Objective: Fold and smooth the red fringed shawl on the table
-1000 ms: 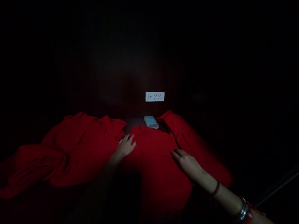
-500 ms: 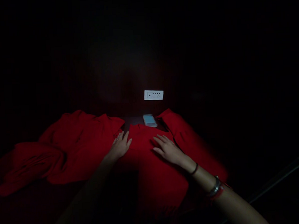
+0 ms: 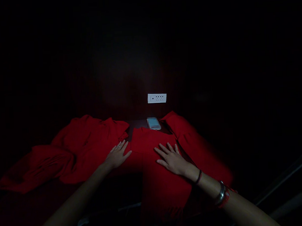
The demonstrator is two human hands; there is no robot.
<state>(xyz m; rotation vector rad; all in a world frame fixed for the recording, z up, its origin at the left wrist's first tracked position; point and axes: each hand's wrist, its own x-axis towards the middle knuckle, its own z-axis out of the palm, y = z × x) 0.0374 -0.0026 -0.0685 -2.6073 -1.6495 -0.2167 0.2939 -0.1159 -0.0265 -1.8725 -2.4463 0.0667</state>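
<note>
A red fringed scarf (image 3: 159, 183) lies spread over a dark table, its fringed end hanging toward me at the front. My right hand (image 3: 172, 159) rests flat on it with the fingers spread. To the left, my left hand (image 3: 117, 155) lies open on red cloth, a ring on one finger. More red cloth (image 3: 89, 143) is heaped in loose folds left of that hand. Another red piece (image 3: 195, 144) stretches along the right, past my right hand. Whether these red parts join up I cannot tell.
Behind the scarf a pixelated light-blue item (image 3: 153, 123) lies on the dark tabletop (image 3: 137, 124). A white socket plate (image 3: 157, 98) is fixed to the dark wall above it. Most of the surroundings are too dark to make out.
My right hand has spread its fingers wider and lies a little nearer to me on the scarf. My left hand has also drawn slightly back. The view has shifted a little.
</note>
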